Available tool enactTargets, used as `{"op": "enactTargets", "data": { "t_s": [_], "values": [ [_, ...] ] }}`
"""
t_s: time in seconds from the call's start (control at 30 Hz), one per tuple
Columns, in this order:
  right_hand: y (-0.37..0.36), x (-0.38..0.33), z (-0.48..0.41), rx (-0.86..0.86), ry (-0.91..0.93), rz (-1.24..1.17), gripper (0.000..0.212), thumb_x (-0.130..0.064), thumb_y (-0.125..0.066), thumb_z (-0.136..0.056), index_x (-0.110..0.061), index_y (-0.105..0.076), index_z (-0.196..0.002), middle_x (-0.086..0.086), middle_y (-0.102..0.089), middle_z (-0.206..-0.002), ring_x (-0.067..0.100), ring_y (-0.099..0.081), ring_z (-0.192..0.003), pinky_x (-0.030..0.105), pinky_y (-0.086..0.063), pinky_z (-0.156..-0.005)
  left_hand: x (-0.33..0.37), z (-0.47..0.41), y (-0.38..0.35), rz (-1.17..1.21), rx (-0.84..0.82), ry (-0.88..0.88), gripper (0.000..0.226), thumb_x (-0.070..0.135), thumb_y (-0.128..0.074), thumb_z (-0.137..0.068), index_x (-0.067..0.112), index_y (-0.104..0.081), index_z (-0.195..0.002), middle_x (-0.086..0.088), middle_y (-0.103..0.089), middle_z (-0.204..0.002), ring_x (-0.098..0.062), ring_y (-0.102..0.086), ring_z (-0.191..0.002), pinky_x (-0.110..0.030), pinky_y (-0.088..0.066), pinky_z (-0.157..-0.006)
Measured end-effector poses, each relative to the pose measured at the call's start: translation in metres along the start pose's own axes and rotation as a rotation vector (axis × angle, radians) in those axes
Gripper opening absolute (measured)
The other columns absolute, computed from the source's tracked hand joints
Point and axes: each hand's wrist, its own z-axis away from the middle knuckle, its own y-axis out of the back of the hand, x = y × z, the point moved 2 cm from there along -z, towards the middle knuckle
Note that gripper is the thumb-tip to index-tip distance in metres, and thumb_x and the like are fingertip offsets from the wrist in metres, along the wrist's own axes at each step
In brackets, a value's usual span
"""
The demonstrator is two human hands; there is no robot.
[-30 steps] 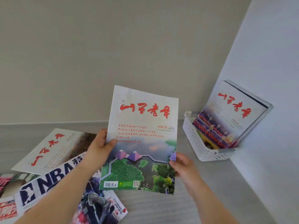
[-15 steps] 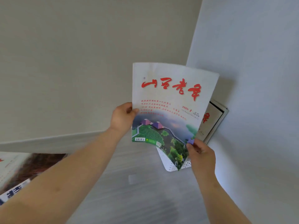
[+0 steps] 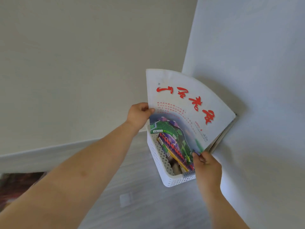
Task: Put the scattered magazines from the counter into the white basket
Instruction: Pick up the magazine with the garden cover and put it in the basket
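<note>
Bending over the white perforated plastic basket [image 3: 162, 164], a white magazine with red calligraphy [image 3: 186, 109] curves wallward. Left hand [image 3: 139, 114] pinches its left edge; right hand [image 3: 207, 166] pinches its lower corner.

A white magazine [image 3: 186, 111] with red calligraphy tilts toward two o'clock, its lower edge over the perforated white basket [image 3: 162, 164].

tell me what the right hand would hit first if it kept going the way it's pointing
Probably the magazines already leaning in the white basket, then the wall. The right hand points up and forward, its grip on the held magazine; depth is unclear.
</note>
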Motion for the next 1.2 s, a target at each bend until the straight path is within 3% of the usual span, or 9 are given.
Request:
{"op": "enactTargets", "data": {
  "t_s": [0.2,0.3,0.47,0.63,0.77,0.87,0.93,1.03,1.2],
  "values": [
    [-0.011,0.019,0.007,-0.019,0.032,0.23,0.021,-0.011,-0.053,-0.086,0.006,-0.056,-0.097,0.027,-0.067,-0.086,0.041,-0.061,-0.079,0.03,-0.037,-0.06,-0.026,-0.013,-0.023,-0.166,-0.111,0.005,0.027,0.005,-0.051,-0.087,0.0,-0.06,-0.112,-0.018,-0.064,-0.115,-0.02,-0.055,-0.091,-0.024,-0.042,-0.082],
    [-0.017,0.027,0.004,-0.029,0.035,0.272,0.022,-0.013,-0.053,-0.086,0.007,-0.056,-0.094,0.027,-0.068,-0.085,0.041,-0.063,-0.079,0.03,-0.036,-0.06,-0.035,-0.019,-0.034,-0.195,-0.111,0.024,0.026,0.004,-0.051,-0.087,0.0,-0.06,-0.111,-0.019,-0.064,-0.115,-0.022,-0.055,-0.09,-0.024,-0.041,-0.081],
    [-0.025,0.031,0.003,0.032,0.101,0.257,0.016,-0.007,-0.058,-0.082,0.008,-0.058,-0.087,0.028,-0.064,-0.074,0.041,-0.059,-0.068,0.024,-0.033,-0.053,-0.049,-0.029,-0.045,-0.174,-0.052,0.079,0.028,0.006,-0.05,-0.088,0.0,-0.058,-0.115,-0.018,-0.062,-0.12,-0.032,-0.057,-0.109,-0.026,-0.041,-0.085],
    [-0.029,0.037,0.005,0.083,0.109,0.131,0.014,-0.002,-0.058,-0.081,-0.002,-0.06,-0.095,0.017,-0.067,-0.077,0.035,-0.059,-0.069,0.027,-0.041,-0.059,-0.056,-0.03,-0.062,-0.179,-0.025,0.067,0.05,0.009,-0.05,-0.089,0.01,-0.033,-0.135,-0.011,-0.044,-0.139,-0.028,-0.045,-0.125,-0.032,-0.04,-0.098],
    [-0.029,0.034,0.008,0.151,0.169,0.123,0.001,0.0,-0.062,-0.077,-0.001,-0.062,-0.076,0.016,-0.062,-0.06,0.035,-0.051,-0.056,0.037,-0.045,-0.058,-0.062,-0.019,-0.085,-0.101,-0.203,0.064,0.061,0.013,-0.051,-0.089,0.017,-0.021,-0.142,-0.011,-0.037,-0.144,-0.027,-0.04,-0.13,-0.03,-0.038,-0.1],
    [-0.031,0.034,0.01,0.251,0.161,0.18,0.01,-0.012,-0.062,-0.068,-0.002,-0.062,-0.065,0.012,-0.061,-0.052,0.034,-0.052,-0.053,0.033,-0.036,-0.066,-0.065,-0.014,-0.1,-0.103,-0.333,0.107,0.067,0.025,-0.051,-0.089,0.023,-0.012,-0.144,-0.006,-0.026,-0.151,-0.025,-0.037,-0.132,-0.028,-0.04,-0.096],
    [-0.029,0.034,0.01,0.33,0.111,0.211,0.011,-0.015,-0.063,-0.062,-0.004,-0.064,-0.065,0.011,-0.062,-0.053,0.035,-0.054,-0.061,0.03,-0.027,-0.07,-0.066,-0.015,-0.105,-0.118,-0.354,0.104,0.07,0.028,-0.052,-0.088,0.022,-0.011,-0.144,-0.007,-0.021,-0.153,-0.026,-0.032,-0.135,-0.035,-0.035,-0.106],
    [-0.024,0.037,0.009,0.363,0.099,0.237,0.009,-0.013,-0.068,-0.061,-0.007,-0.063,-0.064,0.008,-0.062,-0.052,0.035,-0.054,-0.063,0.023,-0.01,-0.062,-0.069,-0.017,-0.106,-0.155,-0.354,0.099,0.071,0.03,-0.052,-0.088,0.024,-0.009,-0.144,-0.005,-0.019,-0.153,-0.025,-0.029,-0.137,-0.033,-0.036,-0.103],
    [-0.023,0.044,0.011,0.307,0.015,0.174,0.016,-0.003,-0.075,-0.066,-0.006,-0.061,-0.073,0.007,-0.064,-0.062,0.021,-0.043,-0.066,0.027,-0.018,-0.066,-0.077,-0.011,-0.101,-0.182,-0.335,0.092,0.067,0.028,-0.052,-0.088,0.019,-0.015,-0.143,-0.005,-0.028,-0.151,-0.023,-0.034,-0.135,-0.025,-0.035,-0.096]
  ]
}}
